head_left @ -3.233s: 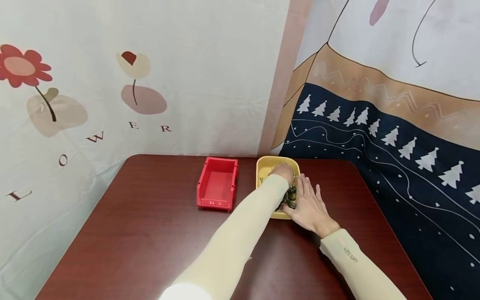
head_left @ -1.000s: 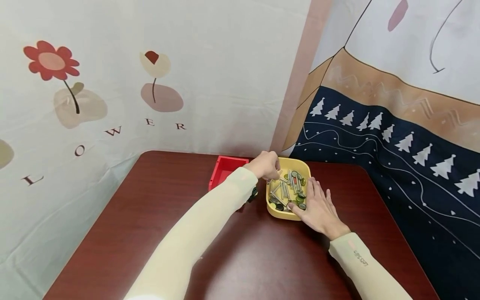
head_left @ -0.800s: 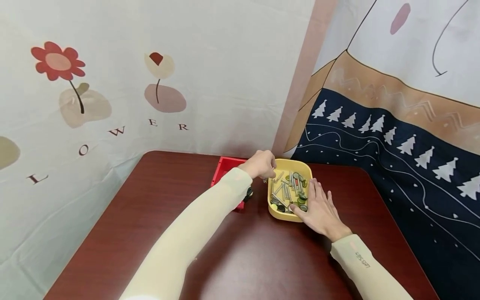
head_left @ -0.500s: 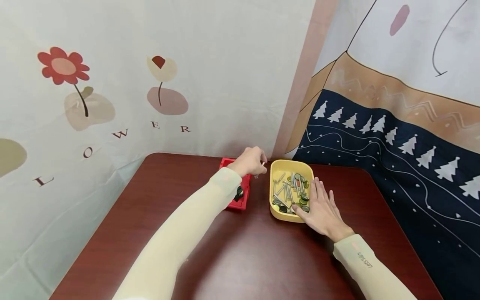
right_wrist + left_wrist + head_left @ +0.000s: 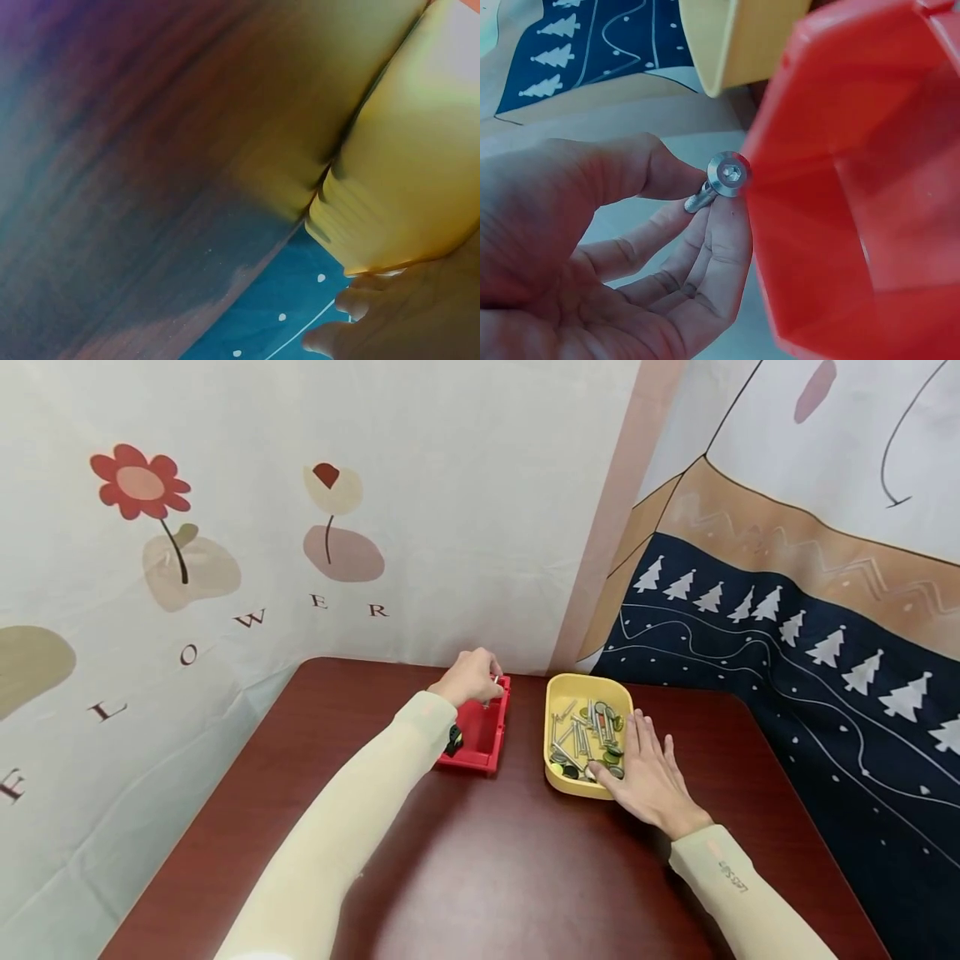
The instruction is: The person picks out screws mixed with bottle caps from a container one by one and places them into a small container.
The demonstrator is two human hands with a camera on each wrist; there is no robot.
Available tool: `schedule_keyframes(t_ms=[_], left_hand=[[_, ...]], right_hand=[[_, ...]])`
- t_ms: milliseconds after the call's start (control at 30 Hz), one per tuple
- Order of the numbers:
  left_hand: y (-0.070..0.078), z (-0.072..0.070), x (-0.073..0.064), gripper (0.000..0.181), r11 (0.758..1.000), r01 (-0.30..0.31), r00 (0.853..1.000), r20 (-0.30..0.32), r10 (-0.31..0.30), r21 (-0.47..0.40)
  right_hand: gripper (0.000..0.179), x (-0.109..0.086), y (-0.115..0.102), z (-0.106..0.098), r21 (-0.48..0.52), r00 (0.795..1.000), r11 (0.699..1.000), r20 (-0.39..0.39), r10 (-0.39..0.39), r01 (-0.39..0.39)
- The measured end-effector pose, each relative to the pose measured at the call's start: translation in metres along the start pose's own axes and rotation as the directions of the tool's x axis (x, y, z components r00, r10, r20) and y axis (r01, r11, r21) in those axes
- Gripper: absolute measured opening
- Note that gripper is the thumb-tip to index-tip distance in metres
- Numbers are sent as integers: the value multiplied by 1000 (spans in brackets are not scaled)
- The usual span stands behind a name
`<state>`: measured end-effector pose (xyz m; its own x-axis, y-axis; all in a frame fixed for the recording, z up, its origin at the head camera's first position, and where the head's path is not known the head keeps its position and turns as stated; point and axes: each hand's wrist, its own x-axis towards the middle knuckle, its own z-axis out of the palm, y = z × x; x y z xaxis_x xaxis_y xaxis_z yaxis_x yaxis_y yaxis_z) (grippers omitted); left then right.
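Observation:
My left hand [image 5: 471,679] is over the back of the red bin [image 5: 483,747]. Between thumb and fingers it pinches a silver hex-socket bolt [image 5: 729,174], whose round head faces the left wrist camera and overlaps the bin's rim there. My right hand [image 5: 651,777] lies along the right side of the yellow tray [image 5: 550,735], fingers straight and thumb over the near right corner. Inside the tray are several long bolts [image 5: 581,737] and several round green and dark pieces [image 5: 611,758]. In the right wrist view the right fingers [image 5: 356,300] rest at the tray's wall.
Both containers stand near the back edge of a dark red-brown table [image 5: 480,860], with a narrow gap between them. Printed cloth [image 5: 450,527] hangs right behind the table. A black device on the left wrist [image 5: 453,741] hides part of the red bin.
My left hand has gone into the yellow tray, come up with a bolt and moved left over the red bin. The right hand has stayed at the tray's side. The head view has shifted slightly.

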<state>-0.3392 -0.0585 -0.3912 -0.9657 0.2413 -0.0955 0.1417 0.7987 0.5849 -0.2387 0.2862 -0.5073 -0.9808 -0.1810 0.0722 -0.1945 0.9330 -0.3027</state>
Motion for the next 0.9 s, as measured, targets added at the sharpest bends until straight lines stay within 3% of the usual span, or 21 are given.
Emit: schedule_keyframes(t_ms=[467,533,600,667,767,833,900], left_hand=[[-26,7,-2,14,995,69,997,22,-71,69],[-31,9,3,15,993,83,995,43,-86,83],[-65,28,37,19,996,53,997,58,-57,69],[-68,31,40,11,996,63,995,75,-68,65],[-68,36,33,15,998,55,996,64,-58,44],[-37,23,-1,13,995,84,994,62,-88,54],[-42,27,0,9,998,49,997,55,-51,38]], right_hand=[[121,3,-3,-4,-5,1000,1000,2,-3,3],[120,3,-4,-4,-9,1000,1000,4,-6,6],[119,3,-3,-4,-13,1000,1000,7,-8,8],[118,3,-3,-4,-17,1000,1000,12,-10,10],[118,2,-3,-5,-19,1000,1000,16,-8,9],[117,0,-2,-5,-16,1000,1000,22,-6,6],[117,-1,-2,-6,-15,1000,1000,23,-5,5]])
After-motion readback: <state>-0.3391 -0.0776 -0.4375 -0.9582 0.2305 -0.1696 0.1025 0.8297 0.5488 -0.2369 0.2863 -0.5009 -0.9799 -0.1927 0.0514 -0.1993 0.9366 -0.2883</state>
